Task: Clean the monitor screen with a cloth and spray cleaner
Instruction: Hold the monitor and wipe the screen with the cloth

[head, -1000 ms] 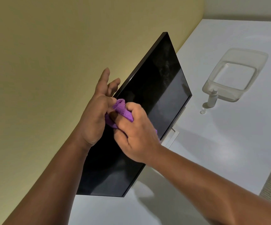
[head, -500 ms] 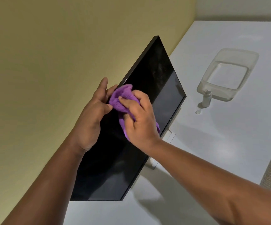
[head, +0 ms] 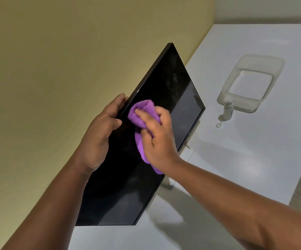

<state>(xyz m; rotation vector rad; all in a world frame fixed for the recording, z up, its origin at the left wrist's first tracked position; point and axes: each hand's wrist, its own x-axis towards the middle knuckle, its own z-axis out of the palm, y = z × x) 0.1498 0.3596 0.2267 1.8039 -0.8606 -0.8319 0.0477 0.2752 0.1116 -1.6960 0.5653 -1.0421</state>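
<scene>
Head view shows us a dark monitor (head: 164, 98) standing on a white table (head: 254, 159), turned so that its screen runs from near left to far right, close to a yellow wall (head: 55, 69) on the left. We see the left hand (head: 99, 138) gripping the monitor's top edge, the thumb lying on the front of the screen and the other fingers curled over the edge toward the back, where we cannot follow them. Just to the right of it, the right hand (head: 156, 139) grasps a bunched purple cloth (head: 142, 112) and presses it flat against the screen near the top edge; its fingers curl over the cloth, and a strip of the cloth hangs out below the palm down to the wrist. The two hands are close together but we see a narrow gap of black screen between the left thumb and the cloth. Pale smears show on the far part of the screen, beyond the cloth. Part of the monitor's stand shows below the screen's lower edge, resting on the table. Far to the right, well apart from the monitor, we see a small spray bottle (head: 228, 110) standing upright on the table, just beside the near corner of a clear plastic tub (head: 276, 69). A small clear cap (head: 218, 124) lies on the table just near of the bottle.
</scene>
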